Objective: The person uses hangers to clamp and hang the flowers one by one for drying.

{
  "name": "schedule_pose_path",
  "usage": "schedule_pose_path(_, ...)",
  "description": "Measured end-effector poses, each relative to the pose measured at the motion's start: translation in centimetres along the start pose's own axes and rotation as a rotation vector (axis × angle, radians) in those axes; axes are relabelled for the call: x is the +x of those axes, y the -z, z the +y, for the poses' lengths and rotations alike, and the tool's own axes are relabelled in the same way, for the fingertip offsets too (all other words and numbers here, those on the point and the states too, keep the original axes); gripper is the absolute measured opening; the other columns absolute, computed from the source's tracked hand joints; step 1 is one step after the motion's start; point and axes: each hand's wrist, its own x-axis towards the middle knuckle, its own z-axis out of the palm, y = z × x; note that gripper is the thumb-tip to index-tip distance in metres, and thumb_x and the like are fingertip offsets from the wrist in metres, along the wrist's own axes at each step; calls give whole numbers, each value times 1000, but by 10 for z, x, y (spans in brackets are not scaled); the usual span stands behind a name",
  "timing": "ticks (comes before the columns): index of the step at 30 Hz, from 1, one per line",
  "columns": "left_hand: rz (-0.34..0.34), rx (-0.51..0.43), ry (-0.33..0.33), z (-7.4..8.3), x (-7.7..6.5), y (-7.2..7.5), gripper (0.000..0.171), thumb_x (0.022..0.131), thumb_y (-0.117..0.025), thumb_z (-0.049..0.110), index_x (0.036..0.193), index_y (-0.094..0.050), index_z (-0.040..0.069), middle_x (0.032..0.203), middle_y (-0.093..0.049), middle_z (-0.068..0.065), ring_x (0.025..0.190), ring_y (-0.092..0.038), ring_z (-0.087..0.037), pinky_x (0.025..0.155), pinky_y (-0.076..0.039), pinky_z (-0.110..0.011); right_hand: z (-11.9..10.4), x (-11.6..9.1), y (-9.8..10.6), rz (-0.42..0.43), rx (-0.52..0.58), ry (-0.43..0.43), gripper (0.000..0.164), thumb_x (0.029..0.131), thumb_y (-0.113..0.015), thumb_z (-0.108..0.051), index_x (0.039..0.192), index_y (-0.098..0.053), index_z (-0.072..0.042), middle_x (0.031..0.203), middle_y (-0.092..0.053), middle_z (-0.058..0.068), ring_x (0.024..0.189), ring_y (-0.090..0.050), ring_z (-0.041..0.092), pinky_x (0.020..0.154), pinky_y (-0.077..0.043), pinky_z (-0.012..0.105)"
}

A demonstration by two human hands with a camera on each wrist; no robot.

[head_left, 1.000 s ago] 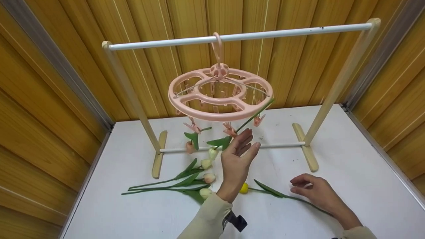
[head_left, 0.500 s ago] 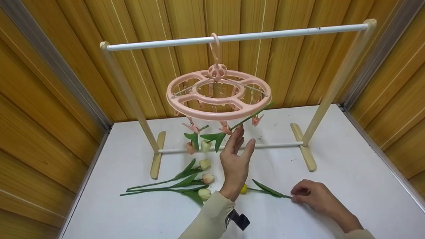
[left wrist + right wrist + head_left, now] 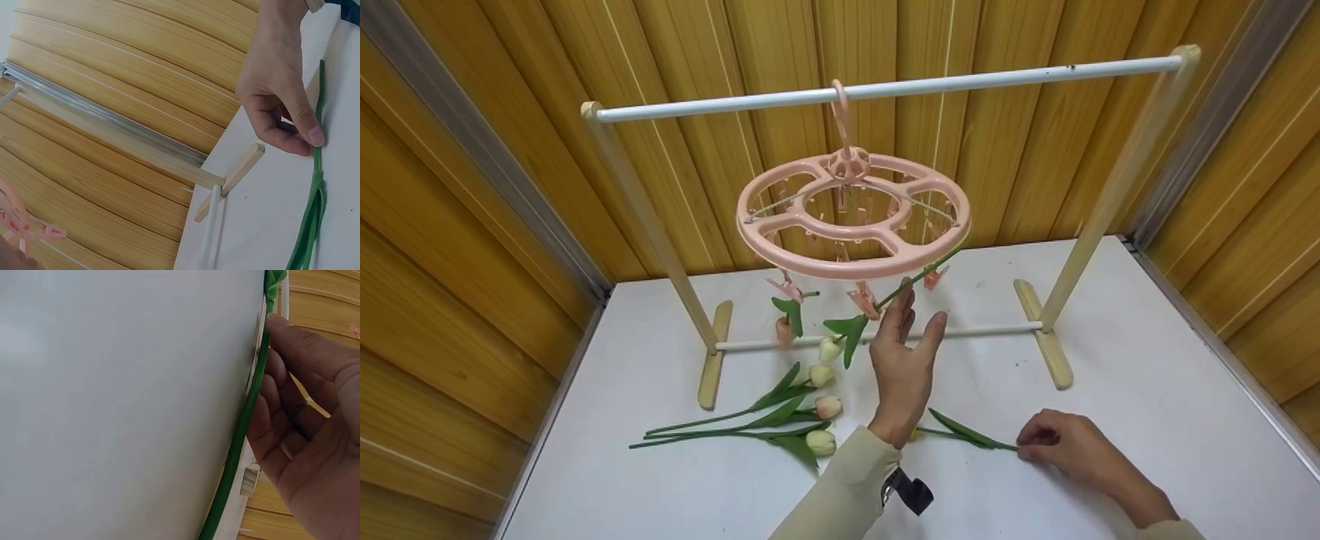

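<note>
A pink round clip hanger (image 3: 855, 268) hangs from the rack's top bar. One of its front clips (image 3: 864, 298) holds a white tulip (image 3: 831, 349) by the stem, bloom downward. Beside that clip my left hand (image 3: 901, 367) is raised, fingers straight and thumb apart, fingertips right at the slanting stem. A peach tulip (image 3: 784, 330) hangs from the clip further left. Low at the right, my right hand (image 3: 1072, 450) pinches the stem (image 3: 239, 433) of a yellow tulip between thumb and fingers, its leaf (image 3: 964, 431) pointing left. My left wrist mostly hides the yellow bloom.
Several tulips, among them a white one (image 3: 820, 442), lie at the left of the white table (image 3: 660, 495), stems to the left. The rack stands on wooden feet (image 3: 1044, 337) joined by a low white bar (image 3: 990, 328). Wood-grain panels (image 3: 1035, 150) close in the back and sides.
My right hand has come down onto the yellow tulip's stem and now pinches it. The hanging white tulip and its clip have swung a little; my left hand stays beside them.
</note>
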Motion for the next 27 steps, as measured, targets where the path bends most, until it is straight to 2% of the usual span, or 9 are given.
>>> schedule_pose_path(6,-3,35,-11,-2,5,-4,62,99,-78,19,153,-53,2,154,-56,-10,143,-52,-21,118,-43,-34,1,-1,-1,1,4,23,12,89,-86,-14,96,-77,-15,90,-69,-7,81,-63,9,70,-55,24)
schedule_pose_path(16,52,-40,20,1,9,-4,49,95,-83,16,139,-65,5,131,-70,-1,121,-66,-18,104,-56,-38,3,-2,-1,-15,23,53,11,89,-86,-14,95,-77,-16,90,-69,-7,81,-64,7,70,-55,24)
schedule_pose_path(21,61,-52,29,4,11,-4,39,94,-84,16,129,-71,6,118,-73,0,112,-69,-19,96,-60,-38,3,-1,-1,-25,7,57,11,89,-85,-13,95,-76,-16,90,-69,-8,81,-63,7,70,-55,24)
schedule_pose_path(27,47,-70,11,9,11,-4,32,92,-85,14,123,-75,9,111,-74,0,105,-70,-20,92,-61,-39,0,-1,0,-24,-10,70,11,89,-85,-11,93,-77,-15,88,-68,-9,79,-62,6,69,-54,24)
